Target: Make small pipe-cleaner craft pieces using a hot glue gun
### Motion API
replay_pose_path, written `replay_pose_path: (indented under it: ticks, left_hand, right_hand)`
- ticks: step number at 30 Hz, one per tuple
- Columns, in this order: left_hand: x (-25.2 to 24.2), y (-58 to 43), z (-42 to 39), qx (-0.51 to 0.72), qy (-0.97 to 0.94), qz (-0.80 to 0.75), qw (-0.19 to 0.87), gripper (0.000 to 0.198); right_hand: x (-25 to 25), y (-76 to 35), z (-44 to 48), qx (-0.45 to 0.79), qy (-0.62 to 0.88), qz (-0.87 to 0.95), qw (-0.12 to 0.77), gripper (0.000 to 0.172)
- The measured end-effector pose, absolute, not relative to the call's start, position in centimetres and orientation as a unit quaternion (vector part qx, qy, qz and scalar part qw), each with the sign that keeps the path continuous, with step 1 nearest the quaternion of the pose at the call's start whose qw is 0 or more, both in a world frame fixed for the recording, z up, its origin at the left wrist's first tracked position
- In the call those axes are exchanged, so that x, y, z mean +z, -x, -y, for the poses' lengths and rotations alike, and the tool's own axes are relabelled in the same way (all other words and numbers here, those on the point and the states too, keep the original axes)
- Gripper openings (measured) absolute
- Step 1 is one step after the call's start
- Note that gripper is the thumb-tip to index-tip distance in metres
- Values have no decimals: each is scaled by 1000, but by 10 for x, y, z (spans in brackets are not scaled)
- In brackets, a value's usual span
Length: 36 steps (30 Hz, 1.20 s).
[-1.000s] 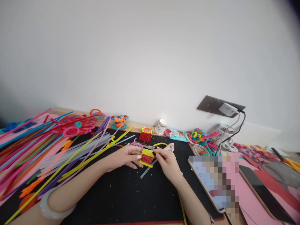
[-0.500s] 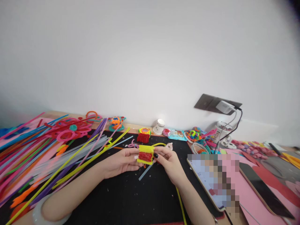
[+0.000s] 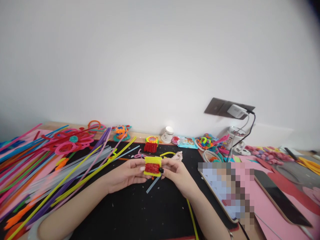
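Both of my hands hold a small yellow and red pipe-cleaner piece (image 3: 152, 166) just above the black mat (image 3: 140, 213). My left hand (image 3: 127, 174) grips its left side with curled fingers. From the right, my right hand (image 3: 175, 173) pinches the other side, a dark-painted thumbnail pressed on the yellow edge. A pale blue stick (image 3: 153, 184) lies on the mat under the hands. A yellow pipe cleaner (image 3: 192, 220) runs along my right forearm.
A big heap of coloured pipe cleaners (image 3: 45, 166) covers the left of the table. Finished pipe-cleaner pieces (image 3: 151, 144), a small white cup (image 3: 167, 134) and a wall charger (image 3: 236, 111) line the back. A tablet (image 3: 225, 190) and pink sheets (image 3: 275, 206) lie at the right.
The piece has turned in my hands and now sits more squarely between them. Both hands and the table have drifted slightly left in the picture as my head moved.
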<state>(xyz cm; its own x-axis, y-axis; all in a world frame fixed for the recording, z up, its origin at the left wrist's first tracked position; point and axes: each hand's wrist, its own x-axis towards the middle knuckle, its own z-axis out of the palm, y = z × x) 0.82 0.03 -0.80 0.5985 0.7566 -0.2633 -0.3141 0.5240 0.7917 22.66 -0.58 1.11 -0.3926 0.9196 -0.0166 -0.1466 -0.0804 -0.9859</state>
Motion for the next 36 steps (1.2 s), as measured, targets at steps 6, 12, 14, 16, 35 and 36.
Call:
replay_pose_path:
  ticks: [6,12,14,16,35,36]
  left_hand:
    - [-10,-10,-2,327,-367,-303,816,31]
    - [-9,-9,0,332,-373,-299,813,30]
    - [-9,-9,0,332,-376,-300,812,30]
    - [-10,-9,0,334,-379,-297,811,29]
    - [-14,-11,0,353,-399,-314,786,29]
    - [-14,-11,0,354,-401,-315,784,30]
  right_hand:
    - [13,-227,5,651,355,527,414,19]
    - [16,-225,5,650,361,530,408,19]
    - [16,-225,6,652,366,524,409,18]
    - [16,-225,6,655,370,519,407,18]
    - [14,-224,6,643,370,549,385,21]
    - [14,-224,6,642,372,548,386,21]
